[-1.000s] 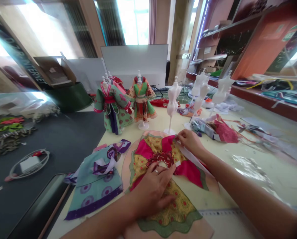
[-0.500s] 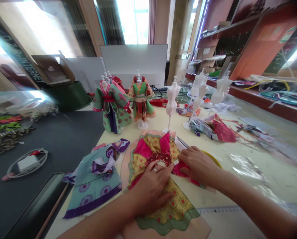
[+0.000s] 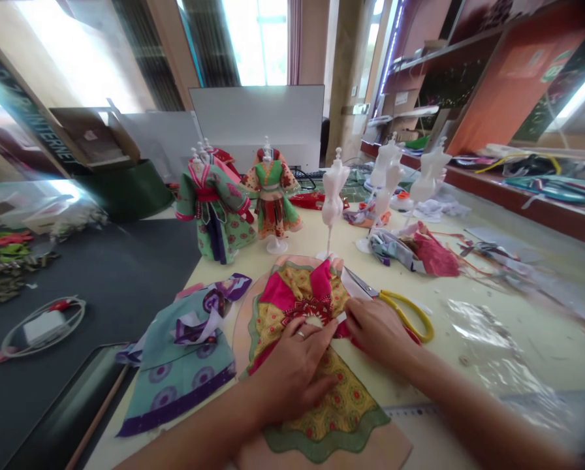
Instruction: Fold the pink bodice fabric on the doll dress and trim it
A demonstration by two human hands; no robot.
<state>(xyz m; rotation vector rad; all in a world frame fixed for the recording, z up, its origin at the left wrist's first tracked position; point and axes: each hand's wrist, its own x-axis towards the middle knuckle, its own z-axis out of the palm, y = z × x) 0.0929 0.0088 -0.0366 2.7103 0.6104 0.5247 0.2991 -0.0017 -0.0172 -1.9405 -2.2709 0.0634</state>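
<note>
Right hand (image 3: 378,329) shifted nearer; two hands on one skirt (image 3: 316,391).

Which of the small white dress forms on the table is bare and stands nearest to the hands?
The white plastic dress form just behind the pink-and-yellow skirt; the other bare ones stand farther right.

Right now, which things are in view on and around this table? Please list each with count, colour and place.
skirt piece: 1, yellow, pink and green, table front, under both hands
scissors: 1, yellow handles, right of the skirt piece
doll robe: 1, teal and purple, flat, left of the skirt piece
dressed mannequins: at least 2, green and red outfits, table middle
bare mannequins: about 4, white, behind the skirt piece
fabric scraps: 1 heap, red and grey, right middle
cable: 1 coil, white, dark mat at left
left hand: 1, pressing on the skirt piece
right hand: 1, on the pink panel
</note>
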